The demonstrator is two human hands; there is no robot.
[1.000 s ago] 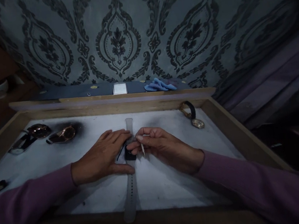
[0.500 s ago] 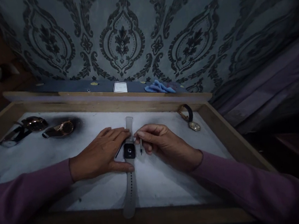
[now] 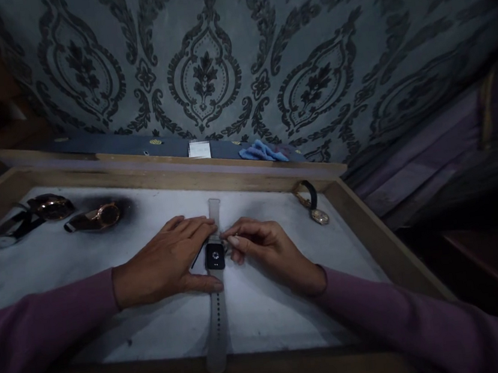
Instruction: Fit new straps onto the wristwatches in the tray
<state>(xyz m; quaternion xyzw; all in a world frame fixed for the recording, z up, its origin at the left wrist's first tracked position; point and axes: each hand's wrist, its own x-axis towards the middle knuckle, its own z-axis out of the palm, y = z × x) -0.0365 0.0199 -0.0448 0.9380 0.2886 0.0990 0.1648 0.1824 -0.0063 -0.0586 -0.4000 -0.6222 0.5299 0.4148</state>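
Note:
A smartwatch [image 3: 214,256] with a pale grey strap lies face down, its dark sensor side up and its strap stretched lengthwise. My left hand [image 3: 162,260] rests across it from the left, fingertips on the upper strap and thumb on the strap just below the case, holding it down. On the other side, my right hand [image 3: 270,250] pinches a small slim tool beside the case's upper right corner. Fingers hide most of that tool, so its exact kind does not show. A thin dark stick [image 3: 197,257] lies left of the watch, partly under my left hand.
A shallow wooden tray [image 3: 362,221] with a white lining surrounds the work. Several wristwatches [image 3: 107,215] lie at its left, and a gold-coloured watch with a dark strap [image 3: 320,216] at the right. Behind the rim are a blue cloth [image 3: 263,151] and a white label [image 3: 200,149].
My right hand has moved slightly left and down, closer to the upper strap joint. The tool, visible pointing downward before, is now mostly hidden. My left hand stays on the watch.

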